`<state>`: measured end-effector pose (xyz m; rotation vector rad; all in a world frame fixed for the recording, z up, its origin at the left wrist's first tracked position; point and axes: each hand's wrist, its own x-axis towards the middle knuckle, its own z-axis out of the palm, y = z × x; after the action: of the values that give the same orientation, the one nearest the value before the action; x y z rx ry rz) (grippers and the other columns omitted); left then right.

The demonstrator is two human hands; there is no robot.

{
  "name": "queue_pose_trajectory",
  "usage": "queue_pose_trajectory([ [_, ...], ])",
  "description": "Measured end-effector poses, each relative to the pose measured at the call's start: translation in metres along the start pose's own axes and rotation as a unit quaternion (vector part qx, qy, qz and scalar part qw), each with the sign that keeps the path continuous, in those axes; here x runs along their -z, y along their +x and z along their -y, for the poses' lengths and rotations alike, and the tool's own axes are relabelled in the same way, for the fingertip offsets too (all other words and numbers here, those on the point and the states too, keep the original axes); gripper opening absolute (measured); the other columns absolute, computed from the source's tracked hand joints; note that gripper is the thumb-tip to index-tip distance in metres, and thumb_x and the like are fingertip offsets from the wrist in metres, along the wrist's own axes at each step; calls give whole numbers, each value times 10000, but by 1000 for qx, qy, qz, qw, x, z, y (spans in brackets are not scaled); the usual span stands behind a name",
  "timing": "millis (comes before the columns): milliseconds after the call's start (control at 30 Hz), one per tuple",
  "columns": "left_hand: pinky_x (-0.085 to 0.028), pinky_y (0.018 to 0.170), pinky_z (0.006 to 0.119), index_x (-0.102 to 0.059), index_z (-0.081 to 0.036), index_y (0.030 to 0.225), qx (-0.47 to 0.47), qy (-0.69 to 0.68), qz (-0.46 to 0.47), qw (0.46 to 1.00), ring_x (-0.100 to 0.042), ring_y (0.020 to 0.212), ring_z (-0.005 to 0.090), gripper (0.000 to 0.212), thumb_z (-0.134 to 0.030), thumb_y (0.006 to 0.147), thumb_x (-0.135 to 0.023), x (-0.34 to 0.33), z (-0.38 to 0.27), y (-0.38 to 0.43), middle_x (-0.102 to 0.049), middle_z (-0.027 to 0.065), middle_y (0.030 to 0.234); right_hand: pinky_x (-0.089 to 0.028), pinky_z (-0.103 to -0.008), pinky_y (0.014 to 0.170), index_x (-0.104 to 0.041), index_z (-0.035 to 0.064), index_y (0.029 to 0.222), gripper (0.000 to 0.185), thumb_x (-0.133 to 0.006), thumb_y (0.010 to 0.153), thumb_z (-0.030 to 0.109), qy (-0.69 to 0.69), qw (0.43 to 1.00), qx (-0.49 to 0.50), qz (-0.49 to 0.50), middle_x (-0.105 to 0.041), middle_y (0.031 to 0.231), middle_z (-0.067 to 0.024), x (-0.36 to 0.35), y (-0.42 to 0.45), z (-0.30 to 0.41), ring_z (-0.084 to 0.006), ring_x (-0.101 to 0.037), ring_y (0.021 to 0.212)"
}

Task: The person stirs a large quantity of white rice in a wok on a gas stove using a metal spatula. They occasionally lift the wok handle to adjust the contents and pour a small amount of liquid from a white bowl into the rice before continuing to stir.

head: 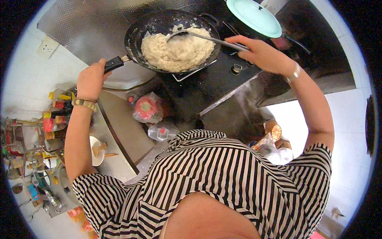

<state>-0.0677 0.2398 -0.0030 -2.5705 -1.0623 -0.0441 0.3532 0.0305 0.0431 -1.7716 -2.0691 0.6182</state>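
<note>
A dark wok (133, 44) stands on the stove at the top middle, holding a pale, lumpy, dough-like mass (191, 55). My left hand (91, 78) grips the wok's black handle (114, 64) at the wok's left. In my right hand (261, 53) is the handle of a metal ladle or spatula (209, 38), which reaches leftward over the rim. Its head rests in the pale mass, so its exact shape is partly hidden. The mass looks blurred just below the head.
A light turquoise lid (253, 16) lies right of the wok. The black stove top (191, 91) has a knob (236, 69) near its front edge. Bottles (55, 119) crowd the left side, near a white bowl (97, 156). A clear plastic jug (161, 132) and a bagged red item (148, 107) are below.
</note>
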Motion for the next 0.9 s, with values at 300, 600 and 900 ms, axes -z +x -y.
queue_pose_trajectory([
  [300, -509, 590, 430, -505, -73, 956, -11, 18, 10, 1000, -641, 708, 331, 272, -263, 835, -657, 8, -5, 0, -621, 127, 763, -492, -393, 538, -403, 220, 1377, 595, -533, 828, 29, -361, 931, -57, -21, -573, 729, -128, -69, -46, 31, -297, -607, 615],
  [600, -509, 595, 427, -504, -71, 953, 9, 12, 5, 1000, -643, 721, 325, 272, -244, 823, -668, 8, -5, -4, -621, 123, 755, -507, -451, 522, -425, 256, 1345, 485, -505, 888, 117, -286, 947, -23, -146, -611, 736, -130, -64, 3, -5, -329, -625, 625],
  [900, -511, 599, 426, -512, -65, 945, 7, 1, 15, 1000, -643, 721, 328, 277, -240, 812, -680, 5, -6, 4, -628, 131, 765, -484, -417, 580, -409, 233, 1353, 489, -529, 890, 128, -196, 975, -49, -96, -591, 711, -130, -57, 80, -81, -319, -607, 649],
])
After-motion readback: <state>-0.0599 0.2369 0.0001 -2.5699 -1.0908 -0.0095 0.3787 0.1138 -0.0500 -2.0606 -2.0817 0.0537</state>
